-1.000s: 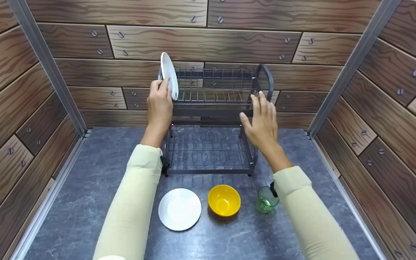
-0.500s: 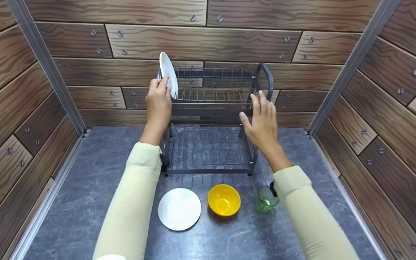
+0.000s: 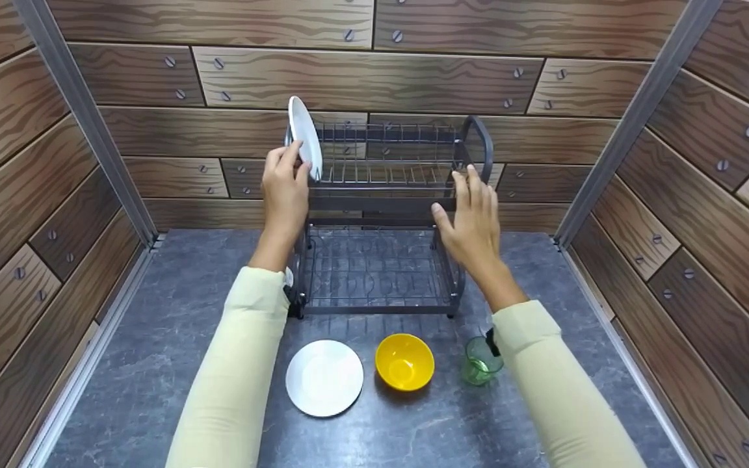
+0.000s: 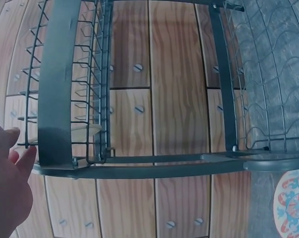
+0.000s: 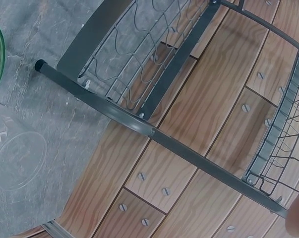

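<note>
My left hand point(image 3: 285, 188) holds the near edge of a white plate point(image 3: 307, 140), which stands upright, leaning slightly, at the left end of the upper tier of a dark dish rack point(image 3: 374, 203). Part of the plate's pale edge point(image 4: 87, 133) shows through the rack wires in the left wrist view. My right hand point(image 3: 474, 211) reaches to the rack's right end with straight fingers, its fingertips at the upper tier's side. Only a bit of a right finger point(image 5: 298, 215) enters the right wrist view.
In front of the rack lie a white plate point(image 3: 324, 378), a yellow bowl point(image 3: 404, 362) and a green glass point(image 3: 480, 369). A clear cup point(image 5: 20, 156) lies near the rack's right foot. Left of the rack is a red-and-blue patterned disc point(image 4: 294, 204). Wood-patterned walls point(image 3: 374, 78) surround the space.
The left thumb and index finger have spread a little apart at the plate, and the left wrist has shifted slightly left. The plate and the right hand have stayed in place.
</note>
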Motion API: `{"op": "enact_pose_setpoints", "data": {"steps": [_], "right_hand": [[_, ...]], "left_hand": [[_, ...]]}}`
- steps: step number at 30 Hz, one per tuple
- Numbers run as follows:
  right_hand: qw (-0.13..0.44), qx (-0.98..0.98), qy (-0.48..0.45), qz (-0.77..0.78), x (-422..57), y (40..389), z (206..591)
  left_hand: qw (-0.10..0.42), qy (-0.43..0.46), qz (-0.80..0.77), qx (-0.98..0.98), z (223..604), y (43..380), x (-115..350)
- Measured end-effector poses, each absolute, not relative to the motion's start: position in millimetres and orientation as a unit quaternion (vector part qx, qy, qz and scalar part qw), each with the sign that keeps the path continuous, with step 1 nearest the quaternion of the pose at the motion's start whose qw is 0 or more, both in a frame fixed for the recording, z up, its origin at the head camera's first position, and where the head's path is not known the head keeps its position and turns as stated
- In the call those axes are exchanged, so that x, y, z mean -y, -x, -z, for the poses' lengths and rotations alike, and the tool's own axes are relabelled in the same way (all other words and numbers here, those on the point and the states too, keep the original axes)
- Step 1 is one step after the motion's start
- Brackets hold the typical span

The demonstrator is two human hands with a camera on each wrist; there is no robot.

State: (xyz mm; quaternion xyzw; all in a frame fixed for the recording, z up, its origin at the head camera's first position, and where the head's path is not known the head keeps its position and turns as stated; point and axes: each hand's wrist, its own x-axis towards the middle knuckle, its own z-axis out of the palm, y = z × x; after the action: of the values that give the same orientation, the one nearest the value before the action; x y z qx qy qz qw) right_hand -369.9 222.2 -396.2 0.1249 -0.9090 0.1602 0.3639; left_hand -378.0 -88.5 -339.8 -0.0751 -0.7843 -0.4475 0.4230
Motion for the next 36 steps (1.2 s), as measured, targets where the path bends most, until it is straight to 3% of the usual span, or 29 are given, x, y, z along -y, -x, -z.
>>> {"op": "enact_pose_setpoints", "data": {"steps": [9,15,36], "right_hand": [[0.365,0.908,-0.124,-0.161,-222.8,370.4,396.5],[0.366,0.908,-0.124,-0.162,-223.8,370.5,397.8],[0.361,0.912,-0.118,-0.154,-223.6,370.1,397.0]], "left_hand": [[0.451,0.082,0.491,0.741,351.2,344.7,91.3],[0.453,0.077,0.501,0.733,384.6,309.5,92.0],[0.296,-0.077,0.509,0.804,570.5,219.2,114.6]]}}
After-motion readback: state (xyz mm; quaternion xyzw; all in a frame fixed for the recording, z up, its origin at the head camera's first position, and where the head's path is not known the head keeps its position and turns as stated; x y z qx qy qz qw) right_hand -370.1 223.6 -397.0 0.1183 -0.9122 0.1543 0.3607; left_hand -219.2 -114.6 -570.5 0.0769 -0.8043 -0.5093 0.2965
